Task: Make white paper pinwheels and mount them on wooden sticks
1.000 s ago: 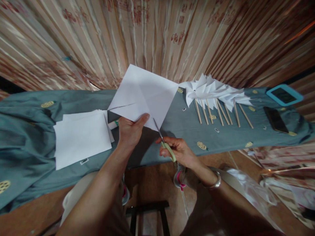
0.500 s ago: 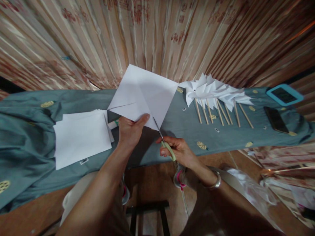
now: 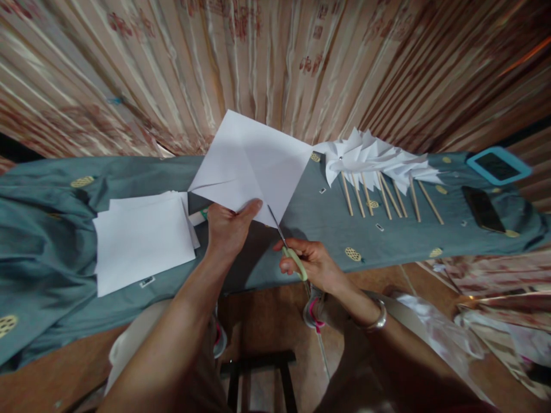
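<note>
My left hand [image 3: 231, 228] pinches the lower edge of a square white sheet of paper [image 3: 262, 149], thumb on top. Faint diagonal creases cross the sheet, and a slit runs inward from its left corner. In my right hand [image 3: 312, 261] is a pair of scissors [image 3: 295, 263] with pale green handles. The scissors' blades lie at the sheet's bottom corner, pointing up toward its middle. To the left of my left hand lies a stack of white paper [image 3: 144, 241], with a partly hidden white tube-like thing [image 3: 198, 217] beside it.
White paper pinwheels [image 3: 374, 158] on wooden sticks [image 3: 387, 198] lie overlapped at the right. Beyond them are a dark phone [image 3: 482, 209] and a blue-framed tablet [image 3: 499, 164]. A green cloth [image 3: 258, 269] covers the table; a curtain [image 3: 275, 63] hangs behind it.
The sheet has tilted very slightly, and the slit at its left corner gapes a little more. Both hands and the scissors stay almost in place.
</note>
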{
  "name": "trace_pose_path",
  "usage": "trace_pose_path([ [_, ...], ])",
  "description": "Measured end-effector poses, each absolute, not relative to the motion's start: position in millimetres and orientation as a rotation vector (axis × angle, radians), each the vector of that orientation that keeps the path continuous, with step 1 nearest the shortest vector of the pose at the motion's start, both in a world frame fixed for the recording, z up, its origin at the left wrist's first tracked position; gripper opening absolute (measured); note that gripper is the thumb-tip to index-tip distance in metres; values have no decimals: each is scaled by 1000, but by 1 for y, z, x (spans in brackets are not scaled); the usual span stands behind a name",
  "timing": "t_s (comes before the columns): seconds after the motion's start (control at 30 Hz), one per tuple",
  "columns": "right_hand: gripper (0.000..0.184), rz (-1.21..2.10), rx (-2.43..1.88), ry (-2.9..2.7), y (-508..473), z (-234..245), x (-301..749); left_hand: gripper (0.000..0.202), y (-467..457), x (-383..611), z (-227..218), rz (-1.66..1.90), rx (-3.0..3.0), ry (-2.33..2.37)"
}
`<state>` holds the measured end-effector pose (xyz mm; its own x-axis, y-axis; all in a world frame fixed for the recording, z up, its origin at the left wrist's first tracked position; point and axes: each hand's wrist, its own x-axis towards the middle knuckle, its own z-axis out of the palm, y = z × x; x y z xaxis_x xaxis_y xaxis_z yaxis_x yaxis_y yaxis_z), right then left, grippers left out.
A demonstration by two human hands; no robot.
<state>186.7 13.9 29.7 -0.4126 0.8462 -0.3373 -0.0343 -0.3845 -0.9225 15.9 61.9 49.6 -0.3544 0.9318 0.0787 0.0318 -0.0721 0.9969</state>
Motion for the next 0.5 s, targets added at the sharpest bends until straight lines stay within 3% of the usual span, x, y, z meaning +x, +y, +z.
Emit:
trace_pose_path([
  [0.5, 40, 1825, -1143, -1273, 14, 29, 187, 18, 61, 15, 47, 1492, 1107, 1448],
])
